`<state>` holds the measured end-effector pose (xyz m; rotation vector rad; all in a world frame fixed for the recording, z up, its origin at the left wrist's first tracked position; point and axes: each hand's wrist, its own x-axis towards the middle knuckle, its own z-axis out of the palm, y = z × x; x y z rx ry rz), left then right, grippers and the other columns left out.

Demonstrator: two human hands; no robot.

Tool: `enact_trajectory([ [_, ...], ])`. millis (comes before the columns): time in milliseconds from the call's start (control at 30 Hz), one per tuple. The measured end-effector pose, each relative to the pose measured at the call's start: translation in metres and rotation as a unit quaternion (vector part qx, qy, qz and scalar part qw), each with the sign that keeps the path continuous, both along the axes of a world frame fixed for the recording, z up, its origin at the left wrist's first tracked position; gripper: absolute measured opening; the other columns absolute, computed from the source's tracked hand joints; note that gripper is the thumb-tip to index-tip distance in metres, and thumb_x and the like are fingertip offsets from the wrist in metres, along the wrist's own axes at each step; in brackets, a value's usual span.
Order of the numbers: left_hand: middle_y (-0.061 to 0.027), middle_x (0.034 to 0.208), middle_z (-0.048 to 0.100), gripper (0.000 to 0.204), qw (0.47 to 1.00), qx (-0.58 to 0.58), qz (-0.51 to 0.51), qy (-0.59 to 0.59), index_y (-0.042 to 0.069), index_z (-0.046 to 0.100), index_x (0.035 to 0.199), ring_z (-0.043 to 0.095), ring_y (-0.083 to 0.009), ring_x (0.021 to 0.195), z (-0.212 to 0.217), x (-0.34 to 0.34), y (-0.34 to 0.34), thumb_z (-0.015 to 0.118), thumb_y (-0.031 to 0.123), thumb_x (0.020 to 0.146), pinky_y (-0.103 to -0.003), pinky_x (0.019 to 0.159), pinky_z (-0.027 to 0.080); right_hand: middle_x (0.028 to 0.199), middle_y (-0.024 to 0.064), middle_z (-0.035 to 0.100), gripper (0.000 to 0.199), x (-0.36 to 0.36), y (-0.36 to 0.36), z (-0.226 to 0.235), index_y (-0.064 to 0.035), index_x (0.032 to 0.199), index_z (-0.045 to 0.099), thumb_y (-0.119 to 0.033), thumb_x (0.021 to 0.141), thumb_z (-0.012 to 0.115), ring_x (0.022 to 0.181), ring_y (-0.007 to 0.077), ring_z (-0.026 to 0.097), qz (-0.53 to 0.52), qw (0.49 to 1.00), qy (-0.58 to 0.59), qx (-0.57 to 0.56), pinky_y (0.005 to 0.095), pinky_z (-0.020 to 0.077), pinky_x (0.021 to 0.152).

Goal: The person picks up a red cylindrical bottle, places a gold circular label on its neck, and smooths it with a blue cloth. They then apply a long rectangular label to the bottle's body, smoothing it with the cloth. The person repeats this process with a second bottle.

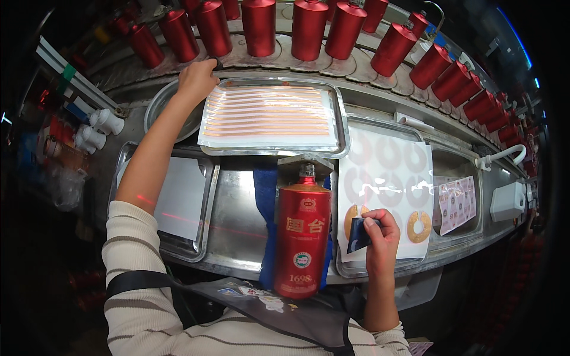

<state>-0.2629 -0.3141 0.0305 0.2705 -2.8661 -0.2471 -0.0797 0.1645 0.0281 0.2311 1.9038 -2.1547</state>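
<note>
A red bottle [304, 237] with a bare glass neck leans or lies in front of me, its neck by a metal block [323, 166]. My right hand [383, 237] pinches a dark blue flat piece [358, 236] beside it, over a sheet of ring-shaped labels [389, 154]. Gold labels [418, 227] show near that hand; one is partly covered by the blue piece. Stretched far forward, my left hand [199, 81] is closed above the round metal basin's edge [155, 107]. Something small and dark shows at its fingertips, too little to name.
A metal tray [341, 118] carries a sheet of gold strips [267, 115]. Red bottles [259, 29] stand along a curved conveyor [350, 71] at the back. A tray with white paper [178, 199] lies left; a sink [472, 160] with a white faucet [504, 155] lies right.
</note>
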Motion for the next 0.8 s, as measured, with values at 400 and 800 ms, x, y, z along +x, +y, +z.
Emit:
enact_trajectory([
  [400,-0.0105,0.076,0.066,0.024,0.938,0.177,-0.277,0.107,-0.004,0.058,0.093,0.065,-0.0159,0.071,0.105,0.007,0.163,0.075,0.01,0.085,-0.033,0.066,0.05,0.094,0.0003,0.059,0.039,-0.106,-0.037,0.065,-0.0009,0.124,0.063,-0.005,0.086,0.064,0.072,0.0026,0.048,0.064,0.94,0.298,0.155,0.0185,0.0398,0.066],
  [800,-0.0082,0.085,0.071,0.025,0.853,0.379,-0.314,0.171,-0.002,0.063,0.109,0.07,-0.0139,0.076,0.136,0.165,0.222,0.074,0.014,0.092,-0.026,0.067,0.056,0.058,-0.0076,0.048,0.018,-0.072,-0.007,0.131,-0.0048,0.089,0.062,-0.021,0.089,0.07,0.043,-0.0003,0.038,0.321,0.94,0.113,0.006,0.0163,0.0266,0.041],
])
